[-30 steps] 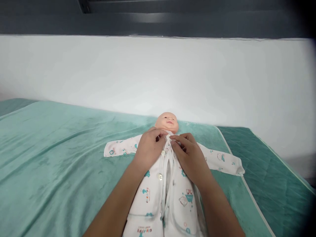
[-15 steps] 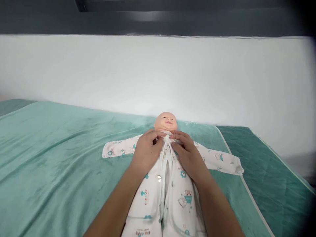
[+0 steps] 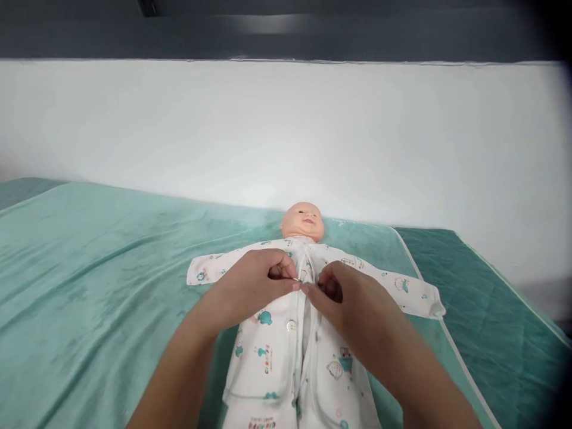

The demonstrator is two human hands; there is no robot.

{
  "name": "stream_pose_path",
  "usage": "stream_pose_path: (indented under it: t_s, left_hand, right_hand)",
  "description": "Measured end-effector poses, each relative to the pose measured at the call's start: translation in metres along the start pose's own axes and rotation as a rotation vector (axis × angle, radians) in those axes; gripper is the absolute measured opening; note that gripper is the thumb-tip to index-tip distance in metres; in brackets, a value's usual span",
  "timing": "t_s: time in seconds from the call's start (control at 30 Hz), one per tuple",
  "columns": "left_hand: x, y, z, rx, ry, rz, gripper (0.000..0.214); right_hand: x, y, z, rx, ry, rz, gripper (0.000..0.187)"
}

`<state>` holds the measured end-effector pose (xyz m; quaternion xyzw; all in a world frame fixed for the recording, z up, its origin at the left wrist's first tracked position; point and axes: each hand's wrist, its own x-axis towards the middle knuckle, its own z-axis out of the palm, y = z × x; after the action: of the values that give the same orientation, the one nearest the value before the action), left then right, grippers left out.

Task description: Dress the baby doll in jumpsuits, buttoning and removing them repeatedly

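Note:
A baby doll (image 3: 302, 221) lies on its back, its head toward the wall and both sleeves stretched out sideways. It wears a white baby jacket (image 3: 268, 375) printed with small teal and red figures, parted down the front. My left hand (image 3: 254, 283) pinches a button on the left front edge, at chest height. Opposite it, my right hand (image 3: 348, 292) has thumb and finger closed on the right front edge, the fingertips of both hands nearly meeting. Lower on the left edge, another round button (image 3: 291, 326) shows. The fingers partly hide the pinched button.
Under the doll spreads a light green blanket (image 3: 111, 268), wrinkled at the left. A darker green quilted cover (image 3: 482, 298) lies at the right. Behind stands a white wall (image 3: 286, 131), with a dark ledge (image 3: 286, 36) above it.
Both hands have moved down the jacket front from the collar button to the button below. The collar area is now uncovered, and the fingers have curled into pinches.

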<state>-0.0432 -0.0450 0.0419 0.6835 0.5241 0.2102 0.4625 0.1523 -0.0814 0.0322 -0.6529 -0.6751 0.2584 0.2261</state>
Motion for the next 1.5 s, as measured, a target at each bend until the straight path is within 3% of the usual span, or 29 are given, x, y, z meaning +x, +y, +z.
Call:
stream_pose_path:
  t_s: [0.27, 0.5, 0.7, 0.83, 1.03, 1.5]
  left_hand:
    - [-0.001, 0.005, 0.005, -0.134, -0.038, -0.007, 0.020]
    - [0.003, 0.007, 0.013, -0.221, -0.068, 0.007, 0.019]
    - [0.003, 0.008, 0.010, -0.209, -0.058, -0.002, 0.019]
    - [0.004, 0.006, 0.009, -0.250, -0.090, 0.018, 0.014]
    - [0.004, 0.003, 0.005, -0.302, -0.137, 0.038, 0.012]
    - [0.007, 0.002, 0.006, -0.298, -0.122, 0.056, 0.018]
  right_hand:
    - [0.005, 0.011, -0.004, 0.074, -0.118, -0.072, 0.026]
    - [0.008, 0.010, 0.000, 0.156, -0.142, -0.072, 0.028]
    - [0.014, 0.021, -0.006, 0.488, -0.260, -0.035, 0.033]
    - [0.014, 0.018, -0.004, 0.682, -0.238, -0.021, 0.033]
    - [0.012, 0.013, 0.002, 0.615, -0.234, -0.004, 0.036]
    - [0.013, 0.012, -0.001, 0.617, -0.256, 0.005, 0.038]
